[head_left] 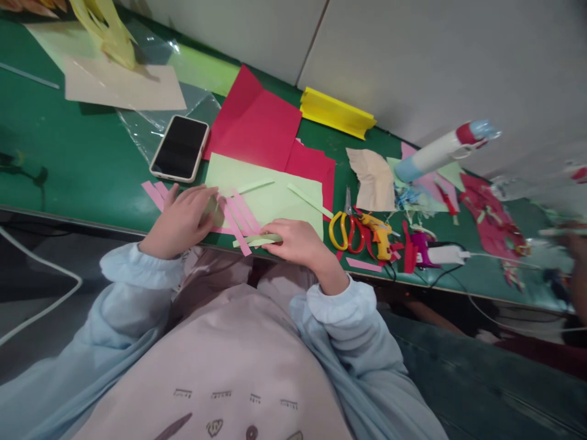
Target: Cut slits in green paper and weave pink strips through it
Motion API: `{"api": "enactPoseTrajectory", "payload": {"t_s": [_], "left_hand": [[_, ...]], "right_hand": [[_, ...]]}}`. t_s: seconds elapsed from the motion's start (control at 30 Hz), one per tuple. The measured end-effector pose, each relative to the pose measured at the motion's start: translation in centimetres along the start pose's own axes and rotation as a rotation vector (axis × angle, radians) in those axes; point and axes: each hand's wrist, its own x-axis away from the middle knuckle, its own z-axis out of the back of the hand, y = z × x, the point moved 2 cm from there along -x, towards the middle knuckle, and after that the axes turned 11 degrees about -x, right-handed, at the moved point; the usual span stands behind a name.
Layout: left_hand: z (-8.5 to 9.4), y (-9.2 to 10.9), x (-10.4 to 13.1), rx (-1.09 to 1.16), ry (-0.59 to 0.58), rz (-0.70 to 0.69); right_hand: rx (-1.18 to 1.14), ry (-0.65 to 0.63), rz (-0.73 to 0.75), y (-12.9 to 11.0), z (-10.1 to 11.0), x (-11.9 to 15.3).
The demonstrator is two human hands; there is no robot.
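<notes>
My right hand (298, 241) closes its fingers round light green paper strips (250, 242) at the table's front edge. Pink paper strips (238, 220) lie slanted just left of it, one crossing the green ones. My left hand (186, 214) rests by the left edge of a light green sheet (284, 189), fingers apart and palm down. Pink strip ends (153, 194) stick out to the left of that hand. Two loose green strips, one at the right (309, 200), lie on the sheet.
A phone (180, 148) and red paper (257, 122) lie beyond my hands. Scissors (348, 226), a yellow glue gun (378, 235) and a purple glue gun (422, 249) sit to the right, with cables. A bottle (435, 156) stands behind them; another person's hand (578, 244) shows far right.
</notes>
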Motion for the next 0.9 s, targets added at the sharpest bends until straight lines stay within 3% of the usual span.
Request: {"api": "enactPoseTrajectory", "payload": {"t_s": [0.5, 0.67, 0.9], "left_hand": [[1.3, 0.3, 1.6, -0.054, 0.087, -0.034], [1.7, 0.9, 2.0, -0.041, 0.161, -0.072], [2.0, 2.6, 2.6, 0.08, 0.163, -0.153]], "right_hand": [[-0.021, 0.0, 0.009, 0.1, -0.1, 0.0], [-0.019, 0.002, 0.01, 0.2, -0.2, 0.0], [-0.033, -0.005, -0.003, 0.0, 0.0, 0.0]]}}
